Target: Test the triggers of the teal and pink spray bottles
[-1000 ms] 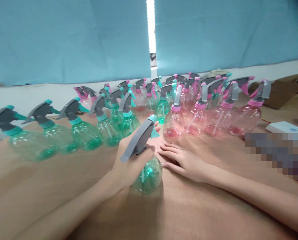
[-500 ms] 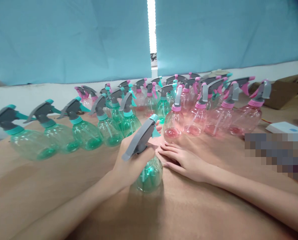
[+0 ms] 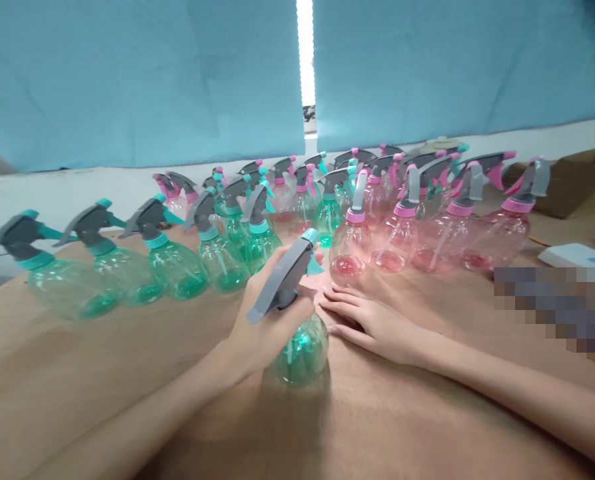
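Note:
My left hand (image 3: 262, 327) is wrapped round the neck of a green spray bottle (image 3: 300, 347) with a grey trigger head (image 3: 282, 280); the bottle stands upright on the brown table (image 3: 127, 353). My right hand (image 3: 372, 320) lies flat on the table just right of the bottle, fingers stretched out and pointing left, holding nothing. Behind both hands stand rows of green spray bottles (image 3: 177, 267) on the left and pink spray bottles (image 3: 407, 233) on the right.
A white box (image 3: 577, 255) lies at the right edge beside a blurred patch. Brown cardboard (image 3: 572, 187) sits at the back right. Blue curtains (image 3: 142, 80) hang behind the table, with a bright gap between them.
Both hands and the held bottle stay where they were. The view has shifted slightly, nothing else has moved.

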`<action>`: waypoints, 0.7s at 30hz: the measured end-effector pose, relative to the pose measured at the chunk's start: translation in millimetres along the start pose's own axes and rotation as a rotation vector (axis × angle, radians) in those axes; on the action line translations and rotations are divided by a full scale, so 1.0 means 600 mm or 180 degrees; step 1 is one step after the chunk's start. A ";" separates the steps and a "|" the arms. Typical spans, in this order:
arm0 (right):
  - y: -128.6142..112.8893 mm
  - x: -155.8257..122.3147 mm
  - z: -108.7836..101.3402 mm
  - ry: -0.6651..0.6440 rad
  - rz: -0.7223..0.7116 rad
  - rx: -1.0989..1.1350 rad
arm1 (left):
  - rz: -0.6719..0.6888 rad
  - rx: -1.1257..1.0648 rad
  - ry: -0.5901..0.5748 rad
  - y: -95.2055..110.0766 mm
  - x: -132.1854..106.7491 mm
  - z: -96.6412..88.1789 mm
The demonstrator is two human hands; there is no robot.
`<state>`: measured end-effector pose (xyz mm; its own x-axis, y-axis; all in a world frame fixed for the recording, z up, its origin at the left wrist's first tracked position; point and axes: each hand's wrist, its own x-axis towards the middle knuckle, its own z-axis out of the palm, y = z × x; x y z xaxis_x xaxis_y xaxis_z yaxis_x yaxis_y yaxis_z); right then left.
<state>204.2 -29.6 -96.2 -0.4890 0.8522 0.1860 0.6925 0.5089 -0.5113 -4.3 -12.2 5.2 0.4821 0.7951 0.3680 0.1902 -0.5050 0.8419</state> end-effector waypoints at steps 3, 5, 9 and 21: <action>0.000 0.000 0.000 -0.0026 0.0006 -0.0034 | 0.0028 -0.0044 0.0004 0.000 0.000 0.001; -0.001 0.000 0.000 -0.0032 0.0009 -0.0053 | 0.0021 -0.0096 -0.0039 -0.001 0.000 0.002; -0.004 0.000 -0.001 0.0036 -0.0022 -0.0033 | -0.0043 -0.0205 -0.0144 -0.003 0.002 0.001; -0.002 0.000 0.001 0.0071 -0.0049 0.0001 | -0.0055 -0.0119 -0.0211 0.004 0.003 -0.007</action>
<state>203.3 -30.2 -96.3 -0.4875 0.8469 0.2125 0.6848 0.5219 -0.5086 -6.5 -10.6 9.7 0.5347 0.7790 0.3274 0.1676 -0.4775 0.8625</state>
